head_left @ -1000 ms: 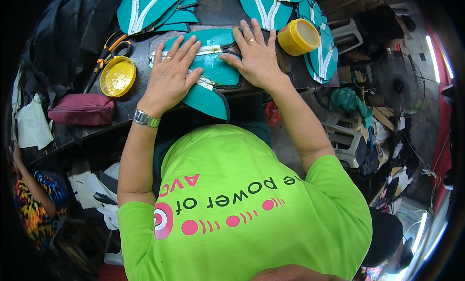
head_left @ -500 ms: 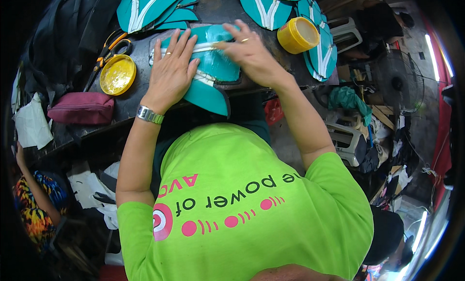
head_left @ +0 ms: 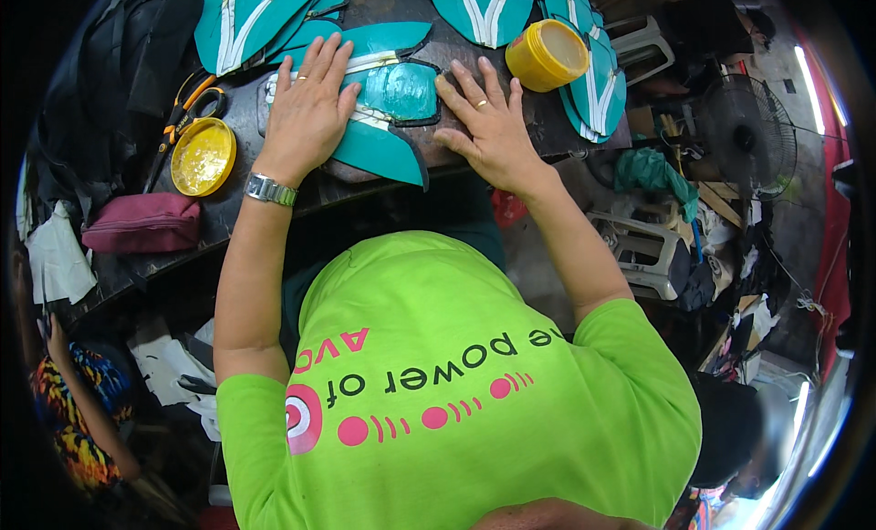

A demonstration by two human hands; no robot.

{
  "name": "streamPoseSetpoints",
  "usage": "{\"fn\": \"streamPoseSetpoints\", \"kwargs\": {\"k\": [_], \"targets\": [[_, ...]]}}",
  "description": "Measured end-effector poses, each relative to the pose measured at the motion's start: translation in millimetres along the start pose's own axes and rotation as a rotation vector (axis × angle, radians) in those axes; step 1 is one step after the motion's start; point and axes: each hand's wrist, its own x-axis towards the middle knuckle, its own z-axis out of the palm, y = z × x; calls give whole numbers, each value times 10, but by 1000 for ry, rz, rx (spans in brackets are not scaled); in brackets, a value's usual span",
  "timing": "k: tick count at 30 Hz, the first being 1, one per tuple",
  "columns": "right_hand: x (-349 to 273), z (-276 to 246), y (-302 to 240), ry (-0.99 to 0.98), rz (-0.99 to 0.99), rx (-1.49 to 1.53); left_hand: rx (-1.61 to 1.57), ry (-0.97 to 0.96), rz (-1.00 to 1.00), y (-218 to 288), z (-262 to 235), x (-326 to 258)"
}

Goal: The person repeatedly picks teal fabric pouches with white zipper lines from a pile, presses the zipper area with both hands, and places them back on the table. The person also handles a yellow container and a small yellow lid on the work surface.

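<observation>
On table (head_left: 388,5), by its near edge: teal piece (head_left: 378,154), laid flat. Over its left part, left hand (head_left: 306,119), fingers extended, grip slack, nothing clasped. Just beside its right end, right hand (head_left: 497,133), splayed, empty; contact unclear. Probably a smoothing step; next, seems to call for even pressure on glossy patch (head_left: 407,90).

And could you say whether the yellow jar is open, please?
Open: the yellow jar shows its bare, ridged rim, and a yellow lid lies beside the scissors.

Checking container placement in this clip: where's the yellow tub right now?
In the head view, the yellow tub stands on the dark table, upper right of centre, just beyond the right hand and beside some teal pieces.
</observation>
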Motion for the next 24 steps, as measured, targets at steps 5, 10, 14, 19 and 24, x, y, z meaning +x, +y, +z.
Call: {"fn": "streamPoseSetpoints", "kwargs": {"k": [5,10,14,19,24], "targets": [[-191,-25,-176,21,-33,-17,2,37,-4,17,20,0],[-269,28,-325,102,-8,-62,-1,31,-20,28,39,-4],[-258,36,-383,112,13,-54,13,26,-43,51,44,-7],[-269,-29,-301,124,-51,-59,17,13,-92,107,35,0],[-272,-32,-279,65,-25,10,80,-52,-144,148,23,7]]}}
